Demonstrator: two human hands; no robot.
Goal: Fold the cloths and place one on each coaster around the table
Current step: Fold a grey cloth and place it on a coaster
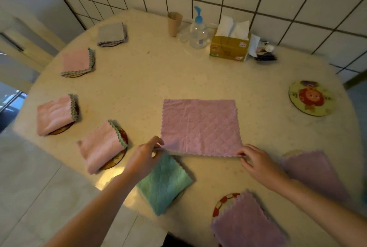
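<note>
1. A round pale desk stands against a tiled wall.
2. The spread pink cloth lies flat, beyond both hands.
3. Its near corners are pinched by the left hand and right hand; the near edge runs left to right.
4. The bare coaster lies right of the cloth, nearer the right hand.

Eight cloths lie on the bench: seven folded and one open pink cloth spread flat just beyond the two hands, left hand and right hand. Of the folded ones, three are pink, one grey, one green, two lilac. I count one bare coaster, far right of the right hand. One cup, one pump bottle, one tissue box.
</note>
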